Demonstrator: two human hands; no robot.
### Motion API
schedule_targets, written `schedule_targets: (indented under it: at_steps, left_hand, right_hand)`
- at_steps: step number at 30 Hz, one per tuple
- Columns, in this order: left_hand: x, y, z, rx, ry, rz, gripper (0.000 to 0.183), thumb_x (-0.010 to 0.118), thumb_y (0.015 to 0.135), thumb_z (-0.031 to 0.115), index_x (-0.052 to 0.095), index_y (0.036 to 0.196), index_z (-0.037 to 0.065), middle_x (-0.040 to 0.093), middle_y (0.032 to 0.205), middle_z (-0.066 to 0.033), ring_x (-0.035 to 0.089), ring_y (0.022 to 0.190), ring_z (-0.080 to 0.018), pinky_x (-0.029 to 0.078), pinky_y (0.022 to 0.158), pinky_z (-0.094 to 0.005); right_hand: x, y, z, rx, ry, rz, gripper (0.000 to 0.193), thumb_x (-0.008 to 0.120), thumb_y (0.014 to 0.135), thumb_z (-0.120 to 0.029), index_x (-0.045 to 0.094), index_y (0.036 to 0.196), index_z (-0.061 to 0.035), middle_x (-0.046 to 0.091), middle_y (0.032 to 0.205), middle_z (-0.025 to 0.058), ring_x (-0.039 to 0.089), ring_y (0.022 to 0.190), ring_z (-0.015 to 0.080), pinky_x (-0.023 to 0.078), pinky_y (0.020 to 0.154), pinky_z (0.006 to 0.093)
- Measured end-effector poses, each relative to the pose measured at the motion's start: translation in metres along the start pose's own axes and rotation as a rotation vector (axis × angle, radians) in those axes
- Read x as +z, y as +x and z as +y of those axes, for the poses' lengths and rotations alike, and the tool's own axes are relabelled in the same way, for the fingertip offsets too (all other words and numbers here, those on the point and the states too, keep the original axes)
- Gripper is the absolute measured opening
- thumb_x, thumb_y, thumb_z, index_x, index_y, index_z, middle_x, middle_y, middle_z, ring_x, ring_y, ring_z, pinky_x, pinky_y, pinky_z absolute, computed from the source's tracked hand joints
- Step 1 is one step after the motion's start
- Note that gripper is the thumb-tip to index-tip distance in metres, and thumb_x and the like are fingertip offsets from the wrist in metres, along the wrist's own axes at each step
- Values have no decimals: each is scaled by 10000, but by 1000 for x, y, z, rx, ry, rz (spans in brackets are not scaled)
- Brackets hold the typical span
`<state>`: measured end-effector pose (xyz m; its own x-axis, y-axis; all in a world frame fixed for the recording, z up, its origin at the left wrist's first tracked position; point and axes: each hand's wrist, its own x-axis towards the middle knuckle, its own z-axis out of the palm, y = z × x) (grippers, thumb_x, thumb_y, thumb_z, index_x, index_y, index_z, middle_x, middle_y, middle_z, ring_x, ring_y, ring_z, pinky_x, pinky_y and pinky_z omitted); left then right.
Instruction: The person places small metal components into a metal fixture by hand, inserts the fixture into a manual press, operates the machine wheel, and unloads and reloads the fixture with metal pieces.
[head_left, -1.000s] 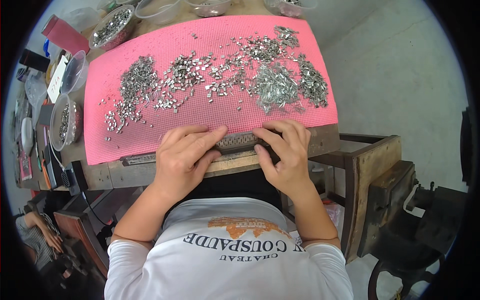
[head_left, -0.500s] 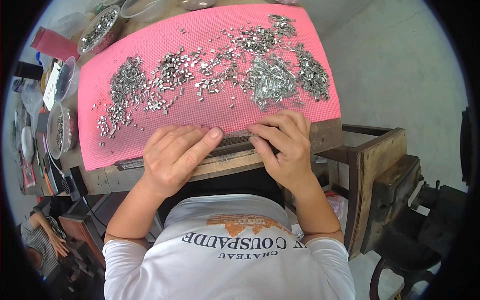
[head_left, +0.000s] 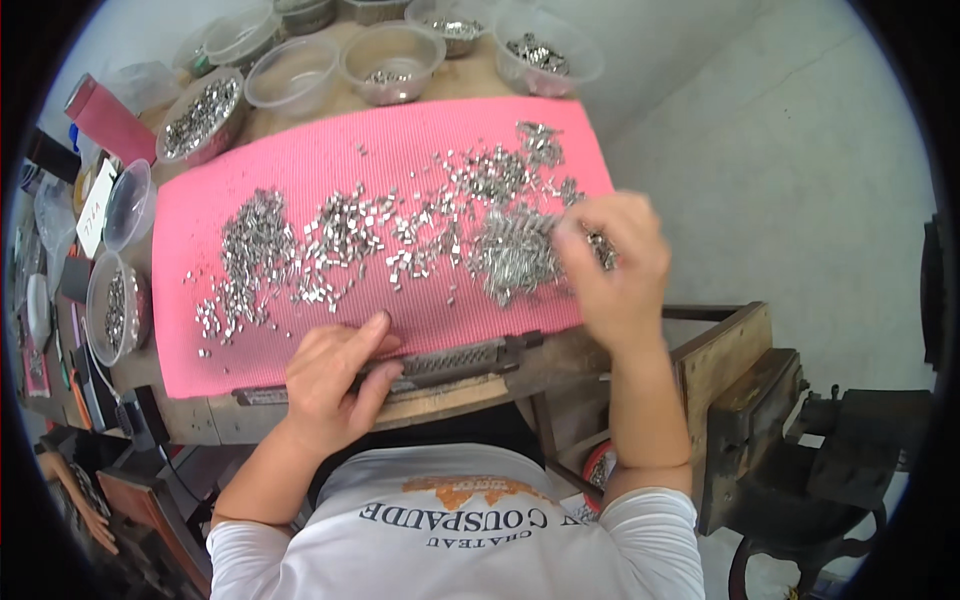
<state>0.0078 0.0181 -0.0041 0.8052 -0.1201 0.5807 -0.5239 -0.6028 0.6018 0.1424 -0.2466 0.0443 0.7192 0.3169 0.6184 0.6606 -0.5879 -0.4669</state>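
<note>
My left hand (head_left: 338, 375) rests at the near edge of the pink textured mat (head_left: 330, 130), its thumb and forefinger apart with nothing seen between them. Beside those fingertips runs a long dark metal holder (head_left: 450, 360) with a row of small toothed-looking pieces along it. Over the right part of the mat, my right hand (head_left: 618, 265) is curled, fingers drawn together and slightly blurred. A short ribbed strip shows by its fingertips; whether it is gripped is unclear. Below them lies a heap of thin silvery pins (head_left: 515, 265). Small metal links (head_left: 340, 235) are scattered leftward in loose piles.
Clear plastic bowls stand behind the mat, one with metal pieces (head_left: 200, 120), another nearly bare (head_left: 392, 65). A pink bottle (head_left: 108, 118) leans at the left. A black machine (head_left: 800, 440) stands right of the wooden bench. Another person's hand (head_left: 90, 515) shows lower left.
My right hand has left the metal holder and moved right and away, over the pins. My left hand stays by the holder, thumb lowered from the forefinger. The view has tilted, showing more bowls.
</note>
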Motion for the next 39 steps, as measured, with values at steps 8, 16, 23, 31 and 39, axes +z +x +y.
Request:
schedule_targets:
  at_steps: [8, 16, 23, 31, 39]
  left_hand:
    - [-3, 5, 1, -15, -44, -55, 591, 819, 754, -10, 658, 1322, 9, 763, 922, -92, 719, 785, -252, 529, 763, -372]
    - [-21, 17, -3, -227, -245, -187, 516, 832, 752, 10, 707, 1253, 20, 768, 901, -90, 725, 787, -260, 535, 767, -364]
    - [-35, 79, -12, -306, -69, -264, 371, 838, 778, 80, 768, 1138, 28, 765, 981, -147, 733, 887, -285, 566, 813, -367]
    - [-3, 148, -59, -412, -59, -313, 241, 784, 835, 53, 781, 1071, 9, 754, 1051, -116, 708, 972, -221, 544, 885, -343]
    - [34, 200, -86, -534, 40, -396, 209, 790, 845, 193, 809, 978, 33, 783, 866, -115, 735, 772, -194, 577, 758, -344]
  right_hand:
    - [18, 151, 106, -196, -327, 274, 151, 746, 903, -184, 800, 1015, -98, 772, 979, 62, 681, 955, 267, 492, 875, 403]
    - [33, 110, 101, 242, 36, -123, 236, 726, 941, -117, 767, 1150, -14, 786, 990, 121, 711, 856, 159, 560, 799, 313]
    - [41, 89, 116, 183, 58, -355, 171, 720, 913, -75, 748, 1049, 25, 759, 984, 137, 721, 893, 229, 560, 824, 358]
    - [59, 80, 114, -171, -234, -270, 117, 756, 874, -164, 759, 884, -47, 677, 867, 84, 633, 918, 300, 487, 868, 428]
    - [73, 82, 103, -251, -315, -267, 83, 761, 831, -126, 746, 832, -44, 662, 853, 76, 636, 930, 284, 475, 928, 415]
